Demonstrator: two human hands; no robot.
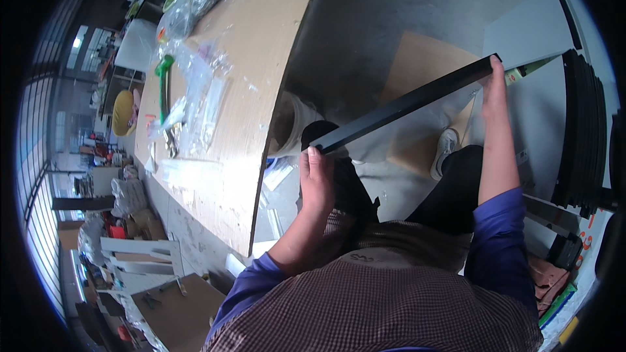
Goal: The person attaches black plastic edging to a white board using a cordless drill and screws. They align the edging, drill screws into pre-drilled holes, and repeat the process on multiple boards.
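- A wooden workbench (261, 91) fills the left of the view; clear plastic bags of small parts (195, 85) and a green-handled tool (163, 72) lie scattered on its top, well apart from the hands.
- The bench's dark front edge (280, 124) runs down close to the left hand, so there is little open room on that side.
- The left hand (316, 179) is closed around the near end of a long black panel (404, 105), fingers wrapped over its edge, which seems meant to steady it at chest height.
- The panel lies slanted, edge-on to the camera, rising from the left hand up to the right; it sits above the person's knees, between bench and stack.
- Under it, a sheet of brown cardboard (424, 78) lies on the grey floor (391, 13), where the open room is widest.
- The right hand (495, 88) grips the far end, arm stretched out, most likely to carry the length evenly.
- A stack of similar black panels (583, 130) stands on edge at the far right, near that hand, narrowing the room there.
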